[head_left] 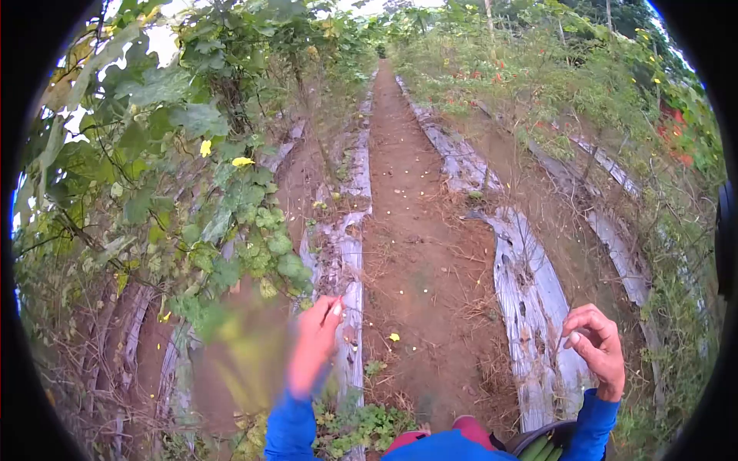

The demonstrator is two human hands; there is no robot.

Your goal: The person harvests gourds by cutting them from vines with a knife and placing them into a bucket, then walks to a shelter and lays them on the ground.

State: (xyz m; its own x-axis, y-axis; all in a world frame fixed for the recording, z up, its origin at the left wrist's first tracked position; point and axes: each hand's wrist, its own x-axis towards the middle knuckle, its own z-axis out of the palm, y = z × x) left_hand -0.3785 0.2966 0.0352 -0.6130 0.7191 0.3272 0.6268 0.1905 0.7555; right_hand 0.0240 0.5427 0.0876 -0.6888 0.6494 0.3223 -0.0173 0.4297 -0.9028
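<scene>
My left hand (pixel 314 338), in a blue sleeve, is raised over the plastic-covered row left of the path, slightly blurred. Its thumb and fingertips come together around something I cannot make out. Beside it, to the left, is a blurred yellow-green leafy patch (pixel 250 349). Over the right-hand plastic strip, my right hand (pixel 596 346) is held up with its fingers curled toward the thumb; whether anything is between them cannot be made out. Below my right forearm, a dark container (pixel 569 432) holds several long green vegetables (pixel 542 449).
A dirt path (pixel 419 269) runs straight ahead between plastic mulch strips (pixel 530 276). Climbing vines (pixel 192 115) with yellow flowers crowd the left. Thin bushes (pixel 538 84) with red spots stand on the right. Pink footwear (pixel 473 430) shows at the bottom.
</scene>
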